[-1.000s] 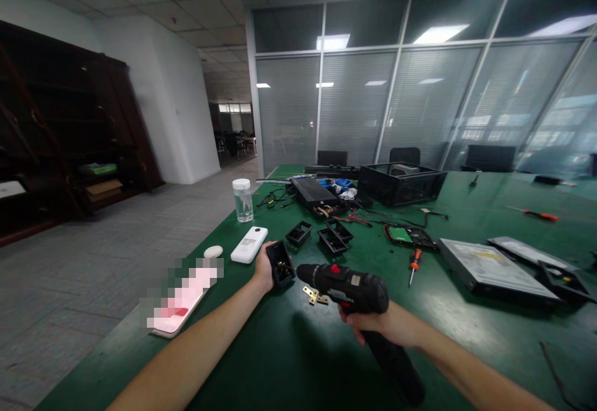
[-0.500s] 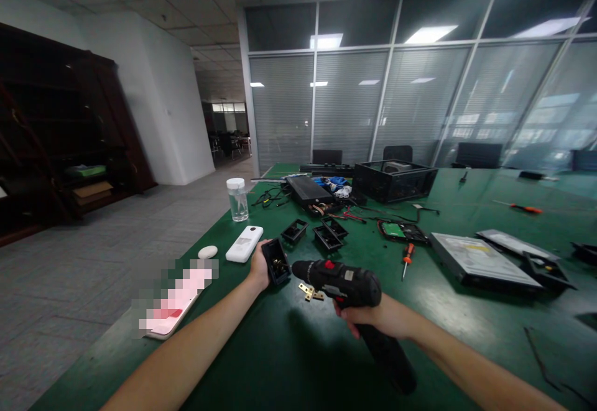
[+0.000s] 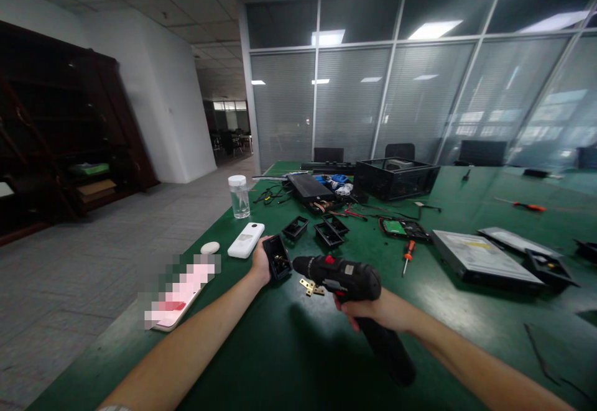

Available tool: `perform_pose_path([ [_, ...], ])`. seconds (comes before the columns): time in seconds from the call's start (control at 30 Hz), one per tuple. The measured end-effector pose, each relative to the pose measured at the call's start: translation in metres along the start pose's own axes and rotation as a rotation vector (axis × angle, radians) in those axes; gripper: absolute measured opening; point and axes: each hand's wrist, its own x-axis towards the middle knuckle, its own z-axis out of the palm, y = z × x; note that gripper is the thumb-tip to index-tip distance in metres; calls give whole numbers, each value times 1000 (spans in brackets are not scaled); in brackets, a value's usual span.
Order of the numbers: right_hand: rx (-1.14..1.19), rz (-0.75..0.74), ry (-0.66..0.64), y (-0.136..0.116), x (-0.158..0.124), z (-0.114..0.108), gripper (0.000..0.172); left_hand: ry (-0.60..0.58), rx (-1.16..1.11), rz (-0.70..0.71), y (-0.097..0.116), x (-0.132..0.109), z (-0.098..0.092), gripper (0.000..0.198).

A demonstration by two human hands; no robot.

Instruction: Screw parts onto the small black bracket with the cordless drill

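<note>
My left hand [image 3: 262,263] is closed around the left side of a small black plastic box [image 3: 278,259], tilted so its hollow inside faces me. Small brass-coloured parts show inside the box. In my right hand [image 3: 366,309] is a black cordless drill [image 3: 345,276], gripped by its handle. Its chuck points left at the box; whether the bit touches anything inside cannot be made out. Several brass-coloured metal plates [image 3: 310,287] lie on the green table [image 3: 280,361] below the drill. Just beyond are more black plastic frames [image 3: 329,234], and another frame [image 3: 295,228] to their left.
Left of my hand lie a white power bank [image 3: 246,240], a white oval object [image 3: 209,247] and a partly blurred pink phone [image 3: 180,302]. A clear jar [image 3: 240,199] stands behind. Rightward are an orange screwdriver [image 3: 408,255], a disc drive [image 3: 482,265] and a black metal case [image 3: 396,180].
The box in my left hand is turned slightly, and its brass parts show a bit differently. The drill has barely moved. The whole view has shifted a little.
</note>
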Motion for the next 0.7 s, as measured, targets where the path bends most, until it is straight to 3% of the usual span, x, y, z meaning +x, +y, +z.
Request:
perform_pose_path([
  [0.7, -19, 33, 15, -2, 0, 0, 16, 11, 42, 17, -2, 5, -4, 24],
])
